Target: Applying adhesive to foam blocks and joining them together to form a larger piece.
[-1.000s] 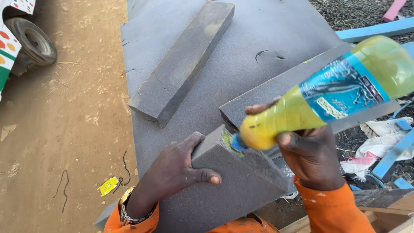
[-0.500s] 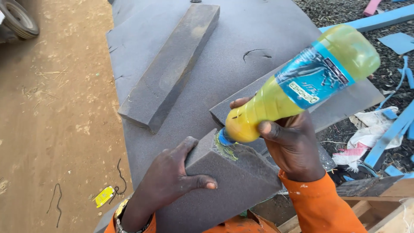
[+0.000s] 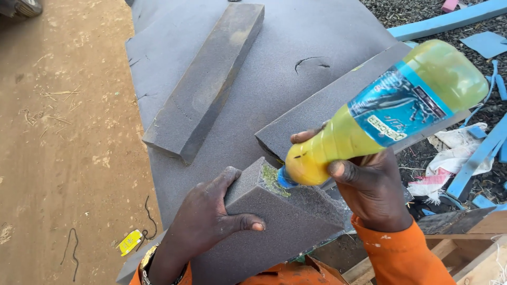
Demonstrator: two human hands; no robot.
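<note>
My right hand [image 3: 369,184] grips a plastic bottle [image 3: 391,111] of yellow liquid with a blue label. The bottle is tipped down, and its blue cap end touches the upper edge of a grey foam block [image 3: 280,227]. A streak of yellow-green liquid [image 3: 272,180] lies on that edge. My left hand [image 3: 211,216] rests on the block's left face, thumb across its front, holding it steady. Both sleeves are orange. A watch sits on my left wrist.
A large grey foam sheet [image 3: 274,68] lies underneath, with a long foam bar [image 3: 206,84] on it and another foam slab [image 3: 338,100] behind the bottle. Bare dirt lies on the left. Blue strips [image 3: 449,18], scraps and gravel are on the right, wooden pieces [image 3: 465,248] at bottom right.
The view has shifted slightly. The bottle's tip has slid a little along the block's edge, leaving more yellow-green liquid. My left hand stays on the block.
</note>
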